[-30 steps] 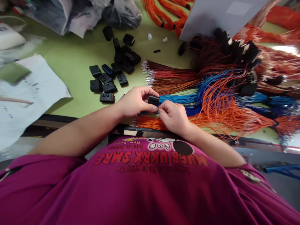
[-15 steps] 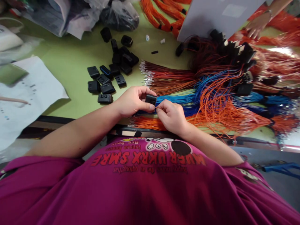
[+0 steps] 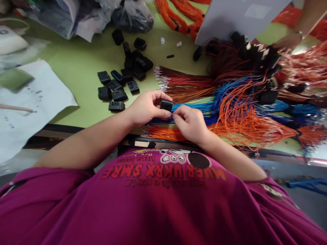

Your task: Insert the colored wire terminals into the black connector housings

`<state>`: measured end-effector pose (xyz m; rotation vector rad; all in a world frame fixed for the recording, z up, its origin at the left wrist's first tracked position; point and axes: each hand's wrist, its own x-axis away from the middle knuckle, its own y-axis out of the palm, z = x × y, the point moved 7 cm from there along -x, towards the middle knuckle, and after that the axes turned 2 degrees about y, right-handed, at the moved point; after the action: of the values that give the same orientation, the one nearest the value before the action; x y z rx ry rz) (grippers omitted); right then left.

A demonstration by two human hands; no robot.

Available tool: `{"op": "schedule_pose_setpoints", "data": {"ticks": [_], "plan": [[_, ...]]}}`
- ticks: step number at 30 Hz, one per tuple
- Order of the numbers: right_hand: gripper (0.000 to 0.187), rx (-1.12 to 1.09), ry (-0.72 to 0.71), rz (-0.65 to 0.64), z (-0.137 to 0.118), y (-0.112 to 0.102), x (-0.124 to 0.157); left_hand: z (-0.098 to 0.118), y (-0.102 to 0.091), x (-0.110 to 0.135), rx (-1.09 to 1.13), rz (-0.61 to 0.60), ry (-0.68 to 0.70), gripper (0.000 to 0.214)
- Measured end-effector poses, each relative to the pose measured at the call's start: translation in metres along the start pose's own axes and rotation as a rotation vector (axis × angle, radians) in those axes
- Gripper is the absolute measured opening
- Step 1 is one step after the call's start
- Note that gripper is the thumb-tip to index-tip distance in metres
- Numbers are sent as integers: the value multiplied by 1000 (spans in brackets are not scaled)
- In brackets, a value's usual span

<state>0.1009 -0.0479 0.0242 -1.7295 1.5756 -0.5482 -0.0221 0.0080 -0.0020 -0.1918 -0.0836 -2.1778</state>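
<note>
My left hand [image 3: 146,108] is closed around a black plastic connector housing [image 3: 166,104], thumb below and fingers above. Just right of the housing, my right hand [image 3: 191,123] pinches what looks like a thin wire [image 3: 173,114] at the housing's edge; most of it is hidden by the fingers. Beneath and behind both hands run bundles of blue wires [image 3: 196,107], and orange wires [image 3: 166,133] lie nearer the table edge. Brown wires [image 3: 186,80] with bare metal terminals at their left ends stretch out beyond the hands.
Several loose black housings [image 3: 118,85] lie left of the hands. A grey board [image 3: 230,20] stands at the back, near small white pieces [image 3: 162,41]. Paper [image 3: 51,98] covers the left side. Another person's hand [image 3: 287,42] is among orange wires at the far right.
My right hand has shifted slightly right and up, its fingertips still by the housing. The other person's hand has moved down and turned. The whole view has shifted a little.
</note>
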Motion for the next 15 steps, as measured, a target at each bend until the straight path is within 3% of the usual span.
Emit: {"op": "schedule_pose_setpoints", "data": {"ticks": [8, 15], "plan": [[16, -27, 12, 6, -2, 0, 0, 3, -1, 1, 13, 0, 17, 49], [28, -174, 40, -195, 8, -28, -11, 25, -14, 5, 23, 81, 103, 46]]}}
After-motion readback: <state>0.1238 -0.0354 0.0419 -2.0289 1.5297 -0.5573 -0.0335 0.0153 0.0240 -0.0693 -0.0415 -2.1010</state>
